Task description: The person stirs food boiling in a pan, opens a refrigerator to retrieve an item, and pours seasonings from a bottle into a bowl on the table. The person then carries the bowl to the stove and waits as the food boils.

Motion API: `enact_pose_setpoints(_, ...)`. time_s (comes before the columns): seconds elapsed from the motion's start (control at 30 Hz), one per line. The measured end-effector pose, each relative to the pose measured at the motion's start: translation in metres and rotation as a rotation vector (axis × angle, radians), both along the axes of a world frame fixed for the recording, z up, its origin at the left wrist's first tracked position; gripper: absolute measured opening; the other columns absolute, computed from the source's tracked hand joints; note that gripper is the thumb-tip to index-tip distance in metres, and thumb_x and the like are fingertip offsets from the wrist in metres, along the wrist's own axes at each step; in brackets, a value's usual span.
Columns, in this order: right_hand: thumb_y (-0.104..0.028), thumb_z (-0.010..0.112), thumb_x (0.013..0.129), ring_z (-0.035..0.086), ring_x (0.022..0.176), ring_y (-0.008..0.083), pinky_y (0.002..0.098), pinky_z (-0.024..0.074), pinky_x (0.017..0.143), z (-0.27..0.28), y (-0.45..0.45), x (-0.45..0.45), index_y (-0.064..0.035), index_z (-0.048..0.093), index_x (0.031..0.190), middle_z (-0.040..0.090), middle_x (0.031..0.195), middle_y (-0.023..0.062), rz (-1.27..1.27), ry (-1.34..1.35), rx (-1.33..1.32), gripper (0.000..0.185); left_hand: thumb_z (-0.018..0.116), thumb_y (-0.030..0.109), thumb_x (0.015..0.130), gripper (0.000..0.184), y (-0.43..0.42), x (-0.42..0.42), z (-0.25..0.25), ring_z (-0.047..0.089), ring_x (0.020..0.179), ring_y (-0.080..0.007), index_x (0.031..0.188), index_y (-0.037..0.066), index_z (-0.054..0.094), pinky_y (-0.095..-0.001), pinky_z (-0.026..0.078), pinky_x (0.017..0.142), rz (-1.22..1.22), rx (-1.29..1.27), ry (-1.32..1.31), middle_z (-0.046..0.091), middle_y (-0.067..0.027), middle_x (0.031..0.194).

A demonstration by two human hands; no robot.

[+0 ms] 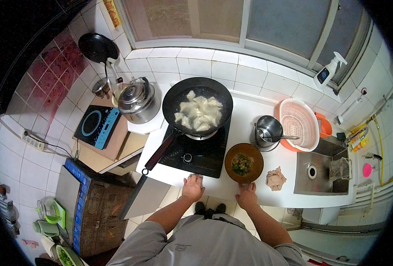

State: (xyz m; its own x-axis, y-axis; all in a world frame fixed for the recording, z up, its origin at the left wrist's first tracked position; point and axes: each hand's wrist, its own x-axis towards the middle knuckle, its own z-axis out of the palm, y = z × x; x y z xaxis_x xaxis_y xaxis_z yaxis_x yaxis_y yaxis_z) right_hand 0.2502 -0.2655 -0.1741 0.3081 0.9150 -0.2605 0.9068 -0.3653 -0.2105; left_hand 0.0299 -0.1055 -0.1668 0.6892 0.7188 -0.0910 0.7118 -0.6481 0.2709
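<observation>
My left hand (193, 187) lies flat on the counter's front edge, just below the black cooktop (192, 157), with nothing in it. My right hand (247, 195) rests on the same edge, fingers out, close under a brown bowl (228, 169); whether the fingertips touch the bowl I cannot tell. Chopped greens and seasoning (241, 164) sit in that bowl. On the cooktop stands a black wok (170, 104), its dark handle pointing toward the lower left. Several pale dumplings (199, 111) are in liquid inside the wok.
Right of the bowl are a crumpled cloth (276, 178), a steel pot (267, 126) with a ladle (289, 137), a pink-white colander (298, 124) and the sink (305, 184). To the left stand a steel kettle (136, 104) and a blue-black induction cooker (97, 125).
</observation>
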Motion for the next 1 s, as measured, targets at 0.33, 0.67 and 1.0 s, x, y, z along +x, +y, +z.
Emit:
enact_pose_setpoints(0.33, -0.03, 0.066, 0.077, 0.023, 0.128, 0.0513, 0.0527, 0.0333, 0.103, -0.015, -0.002, 0.003, -0.0114, 0.037, 0.138, 0.025, 0.139, 0.0309, 0.08, -0.067, 0.042, 0.069, 0.068, 0.028, 0.075, 0.056, 0.0, 0.0, 0.0, 0.044, 0.115, -0.0333, 0.121, 0.003, 0.048, -0.0493, 0.036, 0.094, 0.004, -0.001, -0.001, 0.048, -0.0171, 0.12)
enact_pose_setpoints(0.67, -0.029, 0.066, 0.077, 0.023, 0.127, 0.0521, 0.0529, 0.0317, 0.104, 0.0, -0.002, 0.0, -0.0099, 0.039, 0.137, 0.027, 0.138, 0.0318, 0.007, 0.007, 0.041, 0.069, 0.068, 0.028, 0.075, 0.056, -0.001, 0.0, -0.001, 0.044, 0.113, -0.0334, 0.121, 0.003, 0.048, -0.0481, 0.036, 0.094, 0.007, 0.017, -0.013, 0.048, -0.0174, 0.119)
enact_pose_setpoints(1.0, -0.03, 0.066, 0.076, 0.022, 0.127, 0.0524, 0.0528, 0.028, 0.106, 0.001, 0.0, 0.0, -0.0093, 0.037, 0.138, 0.026, 0.139, 0.0316, 0.04, -0.034, 0.016, 0.071, 0.068, 0.029, 0.075, 0.055, -0.001, 0.0, 0.001, 0.045, 0.112, -0.0331, 0.12, 0.002, 0.049, -0.0466, 0.036, 0.093, -0.002, 0.02, -0.004, 0.048, -0.0175, 0.118)
